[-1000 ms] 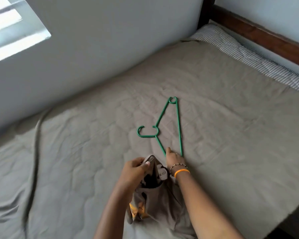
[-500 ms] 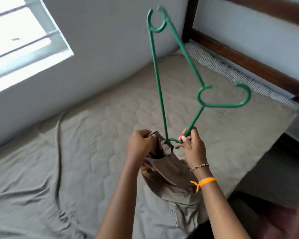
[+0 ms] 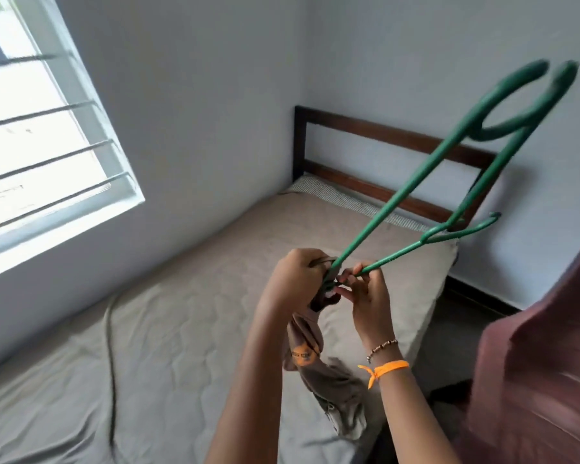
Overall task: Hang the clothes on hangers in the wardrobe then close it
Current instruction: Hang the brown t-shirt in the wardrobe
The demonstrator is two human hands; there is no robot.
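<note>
Thin green plastic hanger (image 3: 395,199), limp beige garment (image 3: 318,366)

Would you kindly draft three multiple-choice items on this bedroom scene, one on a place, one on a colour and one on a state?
1. Where is the window with horizontal bars?
A. left wall
B. above the headboard
C. ceiling

2. What colour is the thin plastic hanger?
A. white
B. green
C. red

3. How is the beige cloth garment now?
A. spread flat on the bed
B. hanging from the hands
C. folded on a chair

Key: 1 A, it sits on the wall left of the bed; 2 B, its rods are green; 3 B, the left hand grips its top beside the right hand while it droops over the quilted mattress.
</note>
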